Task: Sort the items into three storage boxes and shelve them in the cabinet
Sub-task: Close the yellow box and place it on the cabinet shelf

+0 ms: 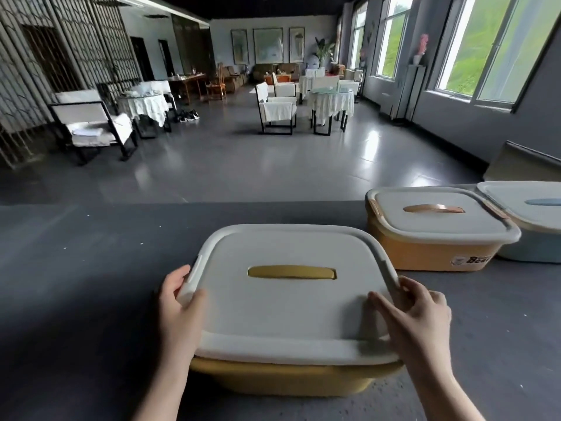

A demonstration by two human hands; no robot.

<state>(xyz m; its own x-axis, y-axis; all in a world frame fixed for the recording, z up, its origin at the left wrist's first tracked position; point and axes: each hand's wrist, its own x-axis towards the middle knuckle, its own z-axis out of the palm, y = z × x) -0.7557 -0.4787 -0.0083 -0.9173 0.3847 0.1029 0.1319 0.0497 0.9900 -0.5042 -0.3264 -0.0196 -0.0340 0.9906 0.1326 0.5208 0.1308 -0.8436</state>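
Observation:
A yellow storage box with a white lid and a yellow handle sits in front of me on the dark table. My left hand grips the lid's left edge, thumb on top. On the lid's right edge, my right hand holds the rim with its fingers curled over it. To the right stands an orange box with its white lid shut. A blue box, also lidded, is at the far right, partly cut off by the frame.
The table's far edge runs across the middle of the view. Beyond it is a large room with a grey tiled floor, white-draped chairs and round tables. Windows line the right wall.

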